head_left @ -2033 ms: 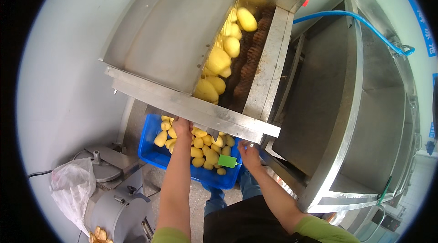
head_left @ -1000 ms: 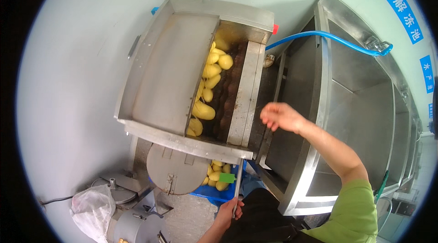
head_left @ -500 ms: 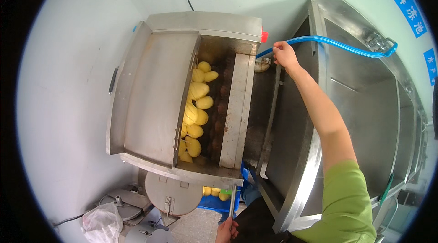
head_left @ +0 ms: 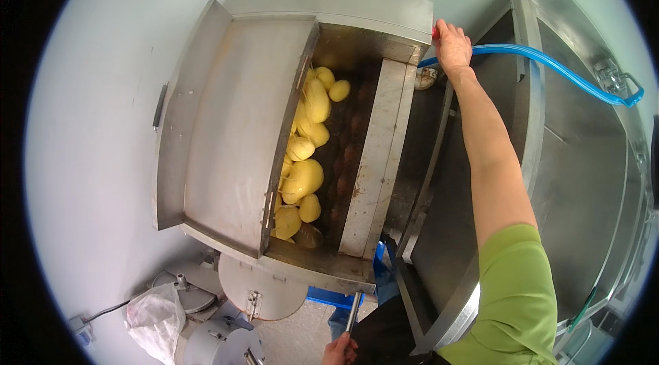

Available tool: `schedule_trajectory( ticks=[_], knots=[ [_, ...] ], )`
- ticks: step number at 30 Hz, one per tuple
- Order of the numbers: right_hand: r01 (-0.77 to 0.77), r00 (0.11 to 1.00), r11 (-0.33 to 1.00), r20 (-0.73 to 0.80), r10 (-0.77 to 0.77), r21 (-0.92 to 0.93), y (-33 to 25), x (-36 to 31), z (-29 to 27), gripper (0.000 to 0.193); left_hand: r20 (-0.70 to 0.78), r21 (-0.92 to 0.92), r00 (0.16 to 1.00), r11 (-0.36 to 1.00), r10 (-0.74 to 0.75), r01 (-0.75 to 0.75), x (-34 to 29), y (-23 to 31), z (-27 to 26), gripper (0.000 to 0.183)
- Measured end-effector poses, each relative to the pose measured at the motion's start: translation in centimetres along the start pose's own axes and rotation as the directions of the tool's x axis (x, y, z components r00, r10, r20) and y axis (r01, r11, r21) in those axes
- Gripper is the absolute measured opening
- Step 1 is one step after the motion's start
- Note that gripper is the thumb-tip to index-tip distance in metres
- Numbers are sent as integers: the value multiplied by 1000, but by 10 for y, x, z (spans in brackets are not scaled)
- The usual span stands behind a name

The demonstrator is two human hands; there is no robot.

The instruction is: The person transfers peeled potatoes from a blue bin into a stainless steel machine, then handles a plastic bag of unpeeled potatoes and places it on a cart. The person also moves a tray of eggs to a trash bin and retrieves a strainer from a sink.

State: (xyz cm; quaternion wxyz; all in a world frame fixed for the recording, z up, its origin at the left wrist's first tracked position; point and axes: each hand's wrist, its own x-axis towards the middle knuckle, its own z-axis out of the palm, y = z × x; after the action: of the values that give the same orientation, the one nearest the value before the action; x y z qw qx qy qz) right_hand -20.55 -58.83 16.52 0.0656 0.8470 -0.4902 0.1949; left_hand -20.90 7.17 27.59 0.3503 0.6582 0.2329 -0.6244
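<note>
A steel peeling machine [head_left: 240,125] stands in front of me, its top partly uncovered. Inside, wet yellow peeled potatoes [head_left: 302,180] lie in a heap along the left of dark rollers [head_left: 350,159]; one near the bottom [head_left: 308,235] is brownish. My right hand [head_left: 454,48] reaches to the machine's far right corner, fingers closed on a small red knob [head_left: 435,33] that they mostly hide. Low in the view, my left hand [head_left: 340,350] is wrapped round a metal bar handle [head_left: 355,311] at the machine's near side.
A blue hose [head_left: 549,63] runs from a tap on the steel sink [head_left: 576,173] at right, passing behind my right hand. Below the machine are a round steel lid [head_left: 264,286], a blue crate [head_left: 333,298] and a clear plastic bag [head_left: 156,320].
My right hand has moved from beside the blue hose up to the red knob. The potatoes have shifted among themselves. My left hand stays on the bar handle.
</note>
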Motion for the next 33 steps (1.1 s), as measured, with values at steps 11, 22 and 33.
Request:
schedule_trajectory(
  ticks=[11,22,33],
  knots=[
    [-66,340,995,939,-48,75,-60,1,-119,19,-5,71,998,995,-70,70,-5,10,3,39],
    [88,797,793,435,-420,603,-254,-76,109,36,-105,133,994,990,-28,42,6,4,-4,42],
    [228,390,738,635,-667,635,-281,-97,142,46,24,-64,997,995,-78,80,23,-21,-12,39]
  ],
)
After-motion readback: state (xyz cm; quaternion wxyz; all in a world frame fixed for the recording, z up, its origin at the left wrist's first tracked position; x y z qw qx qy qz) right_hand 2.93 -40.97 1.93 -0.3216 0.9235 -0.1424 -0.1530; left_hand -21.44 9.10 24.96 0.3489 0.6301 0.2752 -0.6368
